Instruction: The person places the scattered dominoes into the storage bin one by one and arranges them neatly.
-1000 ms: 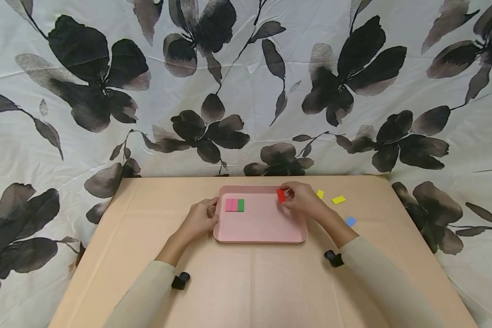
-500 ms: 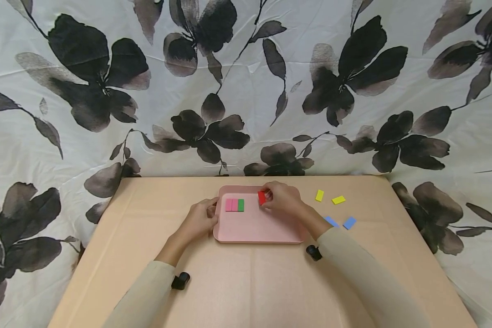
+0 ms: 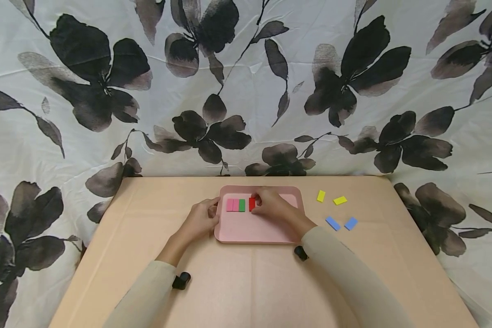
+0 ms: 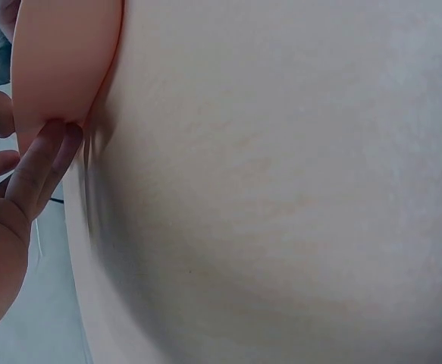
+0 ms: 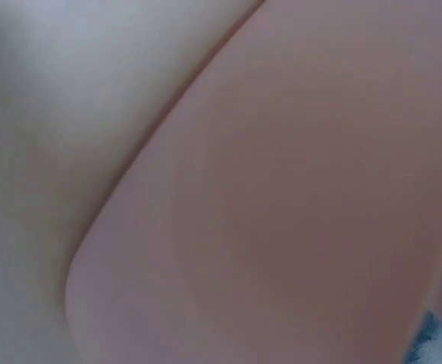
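A pink tray (image 3: 246, 233) lies on the table in the head view. Toward its left side, two pink tiles (image 3: 232, 205) and a green tile (image 3: 242, 205) form a short row. Pinched by my right hand (image 3: 275, 210), a red tile (image 3: 252, 204) stands over the tray, a small gap to the right of the green one. My left hand (image 3: 197, 219) grips the tray's left edge; in the left wrist view its fingers (image 4: 35, 174) press the tray's wall. Only the tray (image 5: 281, 227) and table fill most of the right wrist view, the red tile being out of sight there.
Right of the tray lie two yellow tiles, one upright (image 3: 320, 196) and one slanted (image 3: 340, 200). Nearer the front are two blue tiles, a left one (image 3: 333, 223) and a right one (image 3: 351, 223). A floral cloth (image 3: 270, 100) hangs behind the table (image 3: 229, 282).
My right hand has carried the red tile leftward across the tray, close to the green tile. The yellow and blue tiles are now fully uncovered. My left hand stays at the tray's edge.
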